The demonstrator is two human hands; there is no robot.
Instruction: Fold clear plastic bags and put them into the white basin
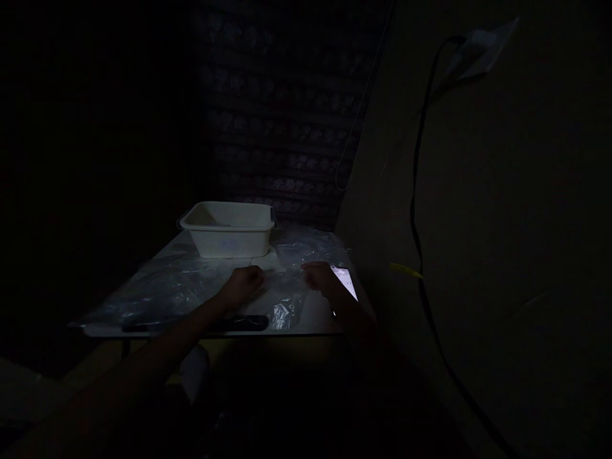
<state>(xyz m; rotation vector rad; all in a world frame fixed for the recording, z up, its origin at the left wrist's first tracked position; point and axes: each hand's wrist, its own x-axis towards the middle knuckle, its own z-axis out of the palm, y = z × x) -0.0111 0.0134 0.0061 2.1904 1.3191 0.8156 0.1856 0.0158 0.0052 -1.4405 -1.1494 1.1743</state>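
Note:
Over the middle of a small white table (pixel 315 322), my left hand (pixel 241 285) is closed, its fingers curled and slightly blurred. My right hand (pixel 319 278) is closed too, level with it on the right. A hazy, see-through plastic bag (pixel 283 280) stretches between the two hands, pinched at either side; its edges are hard to make out in the dark. Just below it on the table lies a crumpled, shiny piece of clear plastic (pixel 283 313). A phone (pixel 345 280) with a lit screen lies beside my right forearm, which partly covers it.
Behind my hands stands a cream plastic basin (pixel 232 242) with dark handles. Clear plastic sheets (pixel 157 287) spread over the table's left side, and more plastic (pixel 310 242) lies at the back right. A black cable (pixel 415 191) hangs from a wall socket (pixel 482 51) at right.

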